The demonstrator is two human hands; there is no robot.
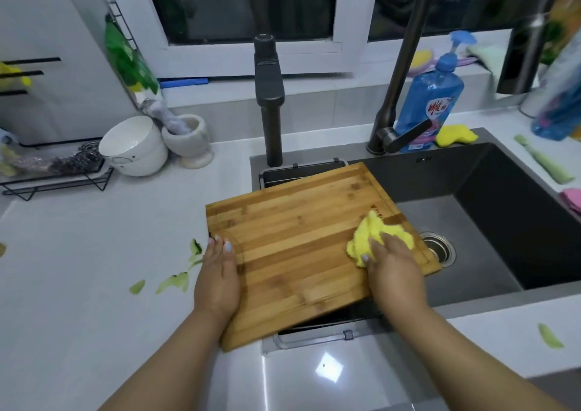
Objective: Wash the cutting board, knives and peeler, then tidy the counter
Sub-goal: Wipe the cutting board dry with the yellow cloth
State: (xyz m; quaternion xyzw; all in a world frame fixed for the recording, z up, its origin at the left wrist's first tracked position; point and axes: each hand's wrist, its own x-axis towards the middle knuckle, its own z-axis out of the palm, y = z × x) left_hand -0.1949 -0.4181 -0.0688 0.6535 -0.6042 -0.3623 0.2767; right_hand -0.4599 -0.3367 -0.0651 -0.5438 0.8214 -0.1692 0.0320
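White bowl (pixel 133 146) beside stone mortar (pixel 187 140), blue detergent bottle (pixel 429 102) behind dark faucet (pixel 399 65)

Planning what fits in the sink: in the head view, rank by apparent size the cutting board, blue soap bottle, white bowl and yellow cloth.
1. cutting board
2. blue soap bottle and white bowl, too alike to rank
3. yellow cloth, partly hidden under the right hand
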